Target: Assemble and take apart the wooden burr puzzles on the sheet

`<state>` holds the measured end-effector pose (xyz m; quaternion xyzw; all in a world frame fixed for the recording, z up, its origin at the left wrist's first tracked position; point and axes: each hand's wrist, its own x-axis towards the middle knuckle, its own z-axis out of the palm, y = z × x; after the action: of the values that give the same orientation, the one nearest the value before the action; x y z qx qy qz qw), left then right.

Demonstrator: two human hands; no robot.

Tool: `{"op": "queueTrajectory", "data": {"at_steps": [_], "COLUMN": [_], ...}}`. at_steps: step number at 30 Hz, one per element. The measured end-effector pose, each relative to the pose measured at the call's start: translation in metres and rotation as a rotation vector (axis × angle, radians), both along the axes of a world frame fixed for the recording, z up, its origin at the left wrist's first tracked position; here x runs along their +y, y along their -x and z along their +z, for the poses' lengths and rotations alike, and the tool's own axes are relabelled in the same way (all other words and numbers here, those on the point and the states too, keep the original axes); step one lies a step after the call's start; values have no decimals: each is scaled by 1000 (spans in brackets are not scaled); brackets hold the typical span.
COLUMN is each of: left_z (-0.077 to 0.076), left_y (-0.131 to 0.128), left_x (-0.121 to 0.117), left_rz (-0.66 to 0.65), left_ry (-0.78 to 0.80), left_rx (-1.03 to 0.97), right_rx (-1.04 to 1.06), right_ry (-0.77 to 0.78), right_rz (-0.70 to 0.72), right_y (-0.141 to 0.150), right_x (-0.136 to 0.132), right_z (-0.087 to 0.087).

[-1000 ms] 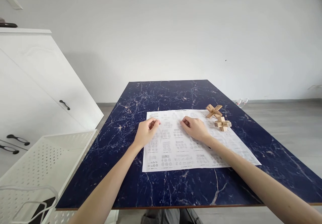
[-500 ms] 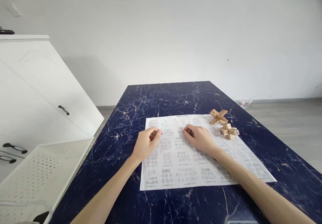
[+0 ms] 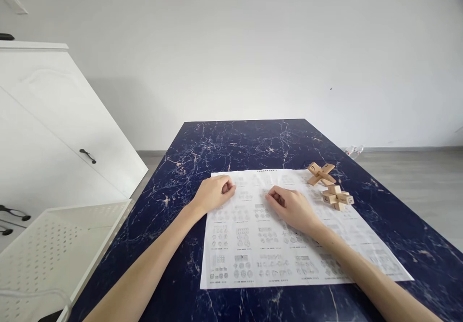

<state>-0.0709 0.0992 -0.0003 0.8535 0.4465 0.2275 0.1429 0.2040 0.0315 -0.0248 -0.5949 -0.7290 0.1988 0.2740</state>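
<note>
A large printed sheet lies flat on the dark blue marbled table, covered in small diagrams and lines of text. My left hand rests over its upper left part, fingers curled in with nothing in them. Near the sheet's middle, my right hand lies loosely closed, thumb against the bent fingers, and it holds nothing. To the right of that hand stand two interlocking wooden puzzles. The farther puzzle forms a flat-barred star; the nearer puzzle is a block cross marked with letters.
The blue table reaches toward a pale wall. On the left are a white cabinet with black handles and a white perforated basket with a cable. Clear plastic items lie beyond the table's right edge.
The camera view has shifted slightly, so the sheet and puzzles appear lower and farther right. My left hand has moved a little toward the sheet's far edge. My right hand stays curled on the sheet.
</note>
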Motion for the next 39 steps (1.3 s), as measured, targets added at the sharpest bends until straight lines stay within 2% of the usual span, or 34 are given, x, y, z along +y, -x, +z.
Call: {"op": "queueTrajectory", "data": {"at_steps": [6, 28, 39], "left_z": [-4, -4, -3], "left_y": [0, 1, 1], "left_x": [-8, -8, -7], "left_rz": [-11, -15, -14], "left_ry": [-52, -85, -91], "left_rx": [69, 124, 129], "right_rx": [-18, -10, -4], "right_ry": [6, 35, -6], "right_rz": [-1, 31, 42], "right_y": [1, -1, -1], "right_x": [-2, -3, -3], "right_z": [1, 4, 4]}}
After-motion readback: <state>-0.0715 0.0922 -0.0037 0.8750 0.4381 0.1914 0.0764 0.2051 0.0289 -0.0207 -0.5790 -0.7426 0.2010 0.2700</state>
